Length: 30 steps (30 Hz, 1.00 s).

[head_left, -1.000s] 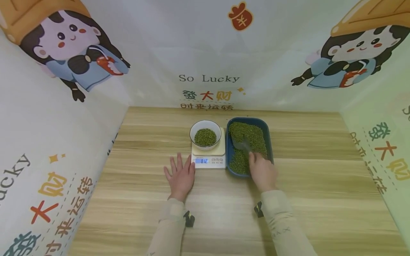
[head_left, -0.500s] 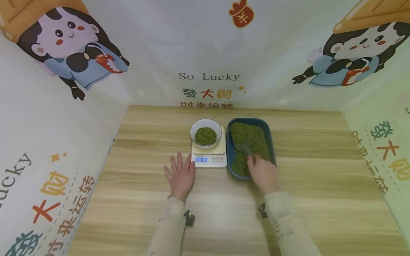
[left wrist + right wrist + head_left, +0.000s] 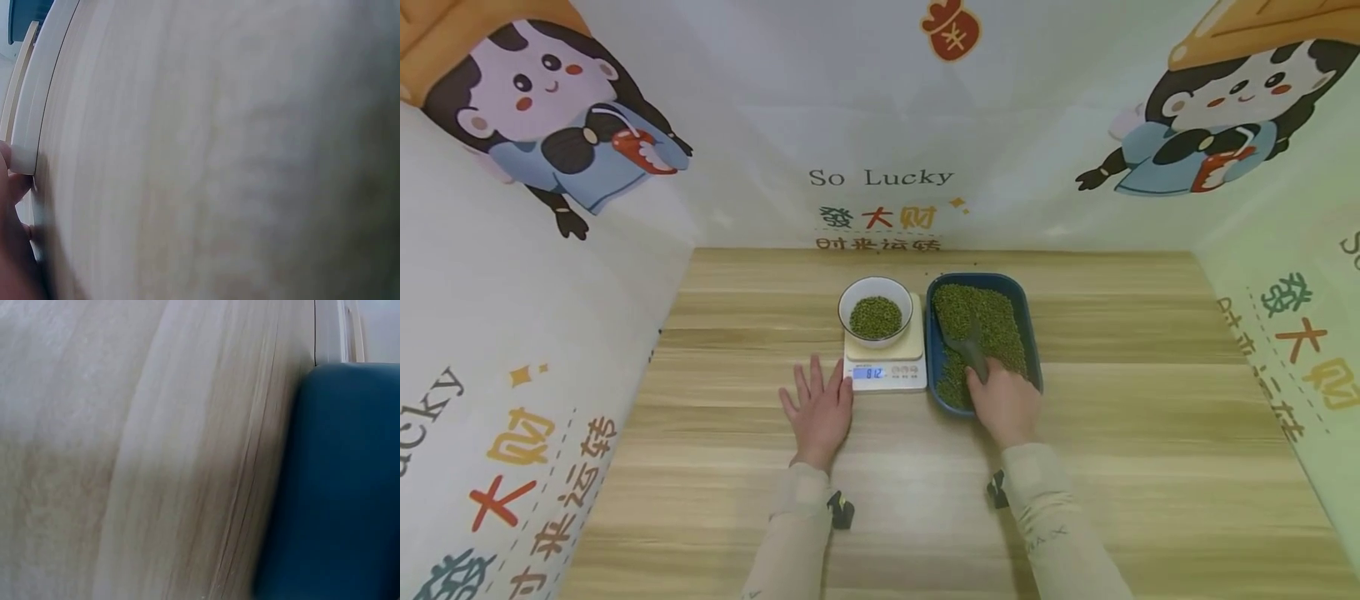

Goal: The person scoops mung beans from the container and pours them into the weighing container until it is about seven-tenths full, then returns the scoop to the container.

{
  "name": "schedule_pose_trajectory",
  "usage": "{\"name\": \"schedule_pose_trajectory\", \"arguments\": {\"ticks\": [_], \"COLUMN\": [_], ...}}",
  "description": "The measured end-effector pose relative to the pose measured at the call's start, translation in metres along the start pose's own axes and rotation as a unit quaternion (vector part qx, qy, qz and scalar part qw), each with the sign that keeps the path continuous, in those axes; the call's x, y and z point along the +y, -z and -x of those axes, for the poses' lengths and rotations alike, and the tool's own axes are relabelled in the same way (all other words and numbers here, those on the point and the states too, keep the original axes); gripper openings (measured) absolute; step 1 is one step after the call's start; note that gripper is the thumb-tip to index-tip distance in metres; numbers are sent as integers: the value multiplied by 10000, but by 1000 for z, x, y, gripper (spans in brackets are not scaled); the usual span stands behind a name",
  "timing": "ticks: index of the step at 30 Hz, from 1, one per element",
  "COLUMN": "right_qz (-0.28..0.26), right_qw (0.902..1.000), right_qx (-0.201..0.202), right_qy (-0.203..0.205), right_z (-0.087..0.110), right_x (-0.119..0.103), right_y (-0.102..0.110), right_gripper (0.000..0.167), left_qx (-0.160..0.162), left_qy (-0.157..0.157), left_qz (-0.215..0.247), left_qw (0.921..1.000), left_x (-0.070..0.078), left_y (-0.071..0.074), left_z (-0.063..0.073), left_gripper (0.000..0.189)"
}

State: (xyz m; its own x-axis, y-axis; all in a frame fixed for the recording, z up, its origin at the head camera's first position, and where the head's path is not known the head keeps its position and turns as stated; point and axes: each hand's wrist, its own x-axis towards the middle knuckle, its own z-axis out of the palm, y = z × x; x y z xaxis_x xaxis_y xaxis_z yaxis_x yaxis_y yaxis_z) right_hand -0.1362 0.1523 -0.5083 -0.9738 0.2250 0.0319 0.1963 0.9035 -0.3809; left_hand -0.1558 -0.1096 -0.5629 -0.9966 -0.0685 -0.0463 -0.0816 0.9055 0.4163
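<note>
Seeing left grip (image 3: 822, 421) left of frame centre, flat on counter (image 3: 910, 508), spread wide, holding nothing, seemingly touching left edge of scale (image 3: 907, 346). Got bowl (image 3: 873, 288) on scale at centre, up-right of left grip, nearer to it than to right grip (image 3: 1009, 404). Got scoop (image 3: 972, 350) in tub (image 3: 933, 358) right of centre, right of bowl and slightly lower. Slanted up-left on long axis from right grip, itself curled round scoop's near end. Reading materials left to right: pale wood-grain counter, white scale, glossy round dark-rimmed bowl, small green beans (image 3: 876, 318) in bowl and tub, rounded-rectangular blue tub, likely plastic, dull grey scoop.
</note>
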Motion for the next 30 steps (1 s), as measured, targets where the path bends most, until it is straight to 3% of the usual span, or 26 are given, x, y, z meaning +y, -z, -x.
{"name": "schedule_pose_trajectory", "arguments": {"ticks": [14, 22, 30], "right_qz": [-252, -313, -404], "right_qw": [9976, 9972, 9942], "right_qx": [594, 627, 923], "right_qy": [249, 269, 387], "right_z": [0, 2, 3], "right_x": [5, 5, 8], "right_y": [-4, -2, -4], "right_gripper": [35, 36, 33], "left_qx": [-32, -65, -70], "left_qy": [27, 57, 56], "left_qz": [-48, -34, -7], "left_qw": [10000, 10000, 10000], "left_x": [2, 2, 2], "left_y": [2, 1, 0], "left_z": [0, 1, 0], "left_gripper": [49, 49, 49]}}
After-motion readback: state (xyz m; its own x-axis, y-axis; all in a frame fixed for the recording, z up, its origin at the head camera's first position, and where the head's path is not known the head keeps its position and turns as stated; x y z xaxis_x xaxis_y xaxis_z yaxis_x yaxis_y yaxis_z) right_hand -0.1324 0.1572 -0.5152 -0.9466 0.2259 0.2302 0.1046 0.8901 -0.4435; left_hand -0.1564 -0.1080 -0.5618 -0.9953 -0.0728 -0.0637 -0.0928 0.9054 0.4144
